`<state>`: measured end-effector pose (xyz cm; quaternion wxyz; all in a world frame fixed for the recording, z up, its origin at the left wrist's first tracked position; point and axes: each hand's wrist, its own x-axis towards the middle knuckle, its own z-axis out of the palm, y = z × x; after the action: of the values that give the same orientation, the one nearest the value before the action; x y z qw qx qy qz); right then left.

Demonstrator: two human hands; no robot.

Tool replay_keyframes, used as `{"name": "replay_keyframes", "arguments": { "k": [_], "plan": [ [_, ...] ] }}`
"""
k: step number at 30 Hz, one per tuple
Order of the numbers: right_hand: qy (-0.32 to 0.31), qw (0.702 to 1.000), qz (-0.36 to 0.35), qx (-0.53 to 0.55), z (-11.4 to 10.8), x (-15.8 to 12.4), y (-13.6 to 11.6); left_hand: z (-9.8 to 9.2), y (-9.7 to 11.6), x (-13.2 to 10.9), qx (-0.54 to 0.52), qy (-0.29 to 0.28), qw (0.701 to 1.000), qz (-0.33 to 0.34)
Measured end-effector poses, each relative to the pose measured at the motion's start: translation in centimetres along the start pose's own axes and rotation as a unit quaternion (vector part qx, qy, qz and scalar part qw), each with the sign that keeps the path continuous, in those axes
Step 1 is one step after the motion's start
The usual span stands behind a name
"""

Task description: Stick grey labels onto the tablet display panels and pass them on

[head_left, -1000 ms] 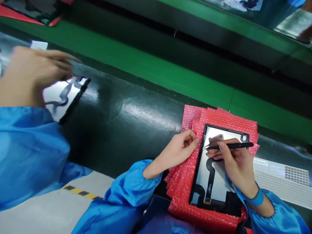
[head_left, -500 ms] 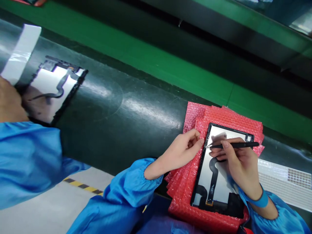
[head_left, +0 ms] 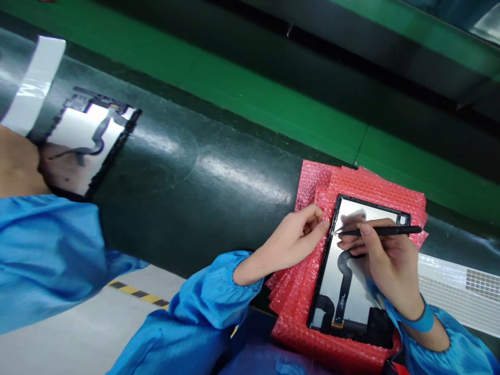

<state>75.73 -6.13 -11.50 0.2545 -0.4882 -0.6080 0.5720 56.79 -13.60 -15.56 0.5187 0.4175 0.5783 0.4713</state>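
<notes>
A black-framed display panel (head_left: 353,291) with a black flex cable (head_left: 342,289) lies face down on a stack of red bubble wrap sheets (head_left: 308,192). My right hand (head_left: 385,263) is closed on black tweezers (head_left: 385,230), whose tip touches the panel's upper left edge. My left hand (head_left: 297,242) rests curled on the bubble wrap beside that same edge, its fingertips pinched together against the frame; anything between them is hidden.
A second panel (head_left: 84,140) lies on the dark conveyor belt (head_left: 195,172) at the left, under a co-worker's hand (head_left: 17,164) and blue sleeve (head_left: 47,255). A white strip (head_left: 33,83) lies by it. Green rails (head_left: 234,99) run behind. A white printed sheet (head_left: 453,286) lies at right.
The co-worker's hand has drawn back from over the left panel, uncovering it. My own hands have barely moved; the tweezers' tip stays at the panel's edge.
</notes>
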Motion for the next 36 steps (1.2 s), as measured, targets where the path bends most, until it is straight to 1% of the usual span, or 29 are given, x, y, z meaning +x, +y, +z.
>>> {"name": "replay_keyframes", "arguments": {
  "k": [11,20,33,36],
  "plan": [
    [-0.016,1.0,-0.002,-0.013,-0.04,0.1,0.1,0.02,0.02,0.04,0.0,0.0,1.0,-0.001],
    [0.001,1.0,-0.014,0.001,0.17,-0.08,-0.34,0.02,0.21,-0.01,0.006,0.003,1.0,-0.003],
    [-0.005,1.0,-0.003,-0.01,0.14,0.01,-0.04,0.06,0.37,-0.08,0.011,0.001,1.0,-0.007],
    [-0.009,1.0,0.003,-0.011,0.07,0.04,0.18,0.42,0.2,-0.14,0.048,0.023,0.999,-0.007]
  ]
}}
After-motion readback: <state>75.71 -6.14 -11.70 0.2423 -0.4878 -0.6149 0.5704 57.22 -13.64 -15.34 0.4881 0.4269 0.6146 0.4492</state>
